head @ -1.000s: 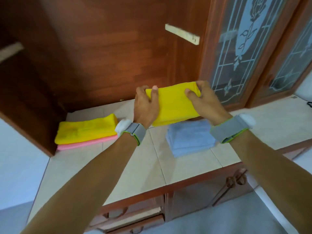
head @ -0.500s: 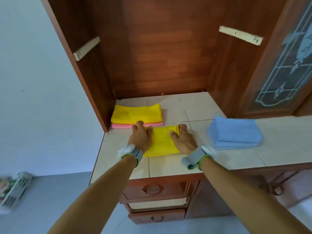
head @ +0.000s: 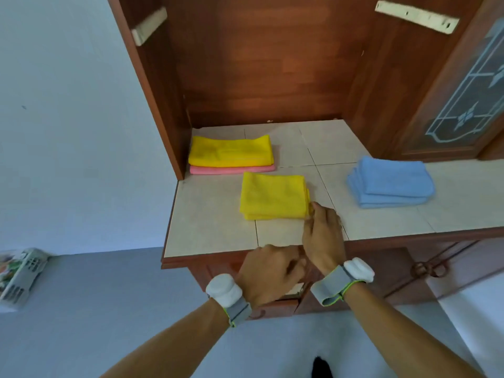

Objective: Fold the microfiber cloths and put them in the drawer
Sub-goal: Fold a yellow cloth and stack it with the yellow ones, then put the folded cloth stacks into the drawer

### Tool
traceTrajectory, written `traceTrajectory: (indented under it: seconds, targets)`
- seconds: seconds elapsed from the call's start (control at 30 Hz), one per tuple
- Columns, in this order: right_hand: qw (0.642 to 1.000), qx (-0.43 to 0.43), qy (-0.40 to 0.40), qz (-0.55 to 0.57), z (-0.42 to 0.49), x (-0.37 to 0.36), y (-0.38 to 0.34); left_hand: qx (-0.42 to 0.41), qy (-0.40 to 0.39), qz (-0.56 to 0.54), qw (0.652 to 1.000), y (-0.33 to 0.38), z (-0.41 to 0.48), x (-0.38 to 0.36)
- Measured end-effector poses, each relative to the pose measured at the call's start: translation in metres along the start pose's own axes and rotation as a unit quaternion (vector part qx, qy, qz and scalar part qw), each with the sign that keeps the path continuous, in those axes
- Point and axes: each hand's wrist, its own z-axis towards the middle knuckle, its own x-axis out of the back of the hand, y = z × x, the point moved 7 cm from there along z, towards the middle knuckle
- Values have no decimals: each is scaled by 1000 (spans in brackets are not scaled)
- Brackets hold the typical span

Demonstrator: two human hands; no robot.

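Note:
A folded yellow cloth (head: 274, 196) lies on the tiled counter (head: 212, 227), near its front. My right hand (head: 324, 236) has its fingers fairly straight, and the fingertips touch the cloth's front right corner. My left hand (head: 270, 274) is below the counter edge, in front of the top drawer (head: 281, 305), with its fingers bent and blurred. It hides the drawer's handle, so a grip cannot be made out. A folded yellow cloth (head: 230, 151) lies on a pink one (head: 231, 169) at the back left. A stack of blue cloths (head: 390, 184) sits to the right.
The wooden cabinet (head: 259, 64) walls in the counter at the back and left. A glass-panelled door (head: 463, 105) stands at the right. Lower cupboard doors with ring handles (head: 426, 268) are under the counter on the right. A white basket (head: 21, 274) lies on the floor at the far left.
The yellow cloth went from held up in both hands to flat on the counter. My left hand has left it and dropped to the drawer front. My right hand slid to its right corner.

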Motion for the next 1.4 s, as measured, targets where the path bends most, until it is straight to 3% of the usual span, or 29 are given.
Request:
traceTrajectory:
  seconds: [0.07, 0.13, 0.43, 0.8, 1.27, 1.4]
  targets:
    - [998, 26, 4, -50, -3, -2, -2, 37, -104, 29, 993, -13, -10, -33]
    - [995, 37, 12, -96, -6, -4, -5, 55, -151, 58, 985, -33, -17, -59]
    - [993, 23, 11, -111, -5, -9, -4, 132, -214, 79, 965, -94, -18, -115]
    - [992, 48, -6, -120, -6, -14, 1, 215, -148, 107, 959, -78, -35, -110]
    - [989, 63, -13, -132, -2, -12, -3, 223, -73, 149, 961, -12, -127, -122]
    - [989, 66, -13, -133, -2, -11, -3, 222, -85, 145, 960, 8, -157, -131]
